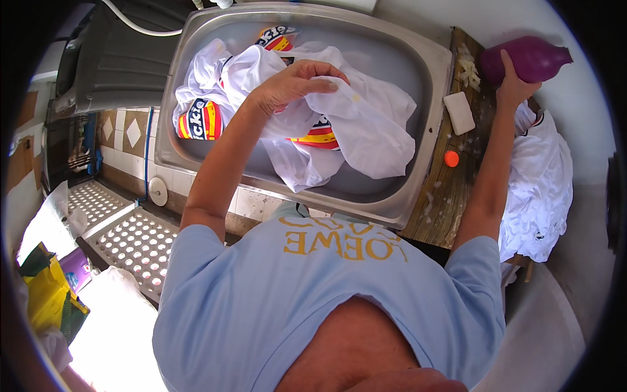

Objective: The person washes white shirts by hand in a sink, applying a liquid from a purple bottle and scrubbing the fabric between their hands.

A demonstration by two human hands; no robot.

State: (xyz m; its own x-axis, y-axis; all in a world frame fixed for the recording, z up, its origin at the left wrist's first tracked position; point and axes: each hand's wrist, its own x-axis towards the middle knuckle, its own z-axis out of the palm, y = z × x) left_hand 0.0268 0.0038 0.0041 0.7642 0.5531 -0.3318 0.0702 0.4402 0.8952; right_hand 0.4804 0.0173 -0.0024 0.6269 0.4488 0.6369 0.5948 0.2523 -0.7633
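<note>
Head view: left hand (294, 83) clutches white shirt (366, 124); right hand (516, 81) grasps purple bottle (530, 59), which may tip onto soap bar (459, 112) just below.

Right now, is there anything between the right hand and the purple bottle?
No. The right hand already rests on the purple bottle, nothing between them. The left hand grips the white garment in the steel sink.

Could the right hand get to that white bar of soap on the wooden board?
Probably yes: the right hand rests on the purple bottle, close to the soap bar, and nothing stands between them on the wooden board.
</note>
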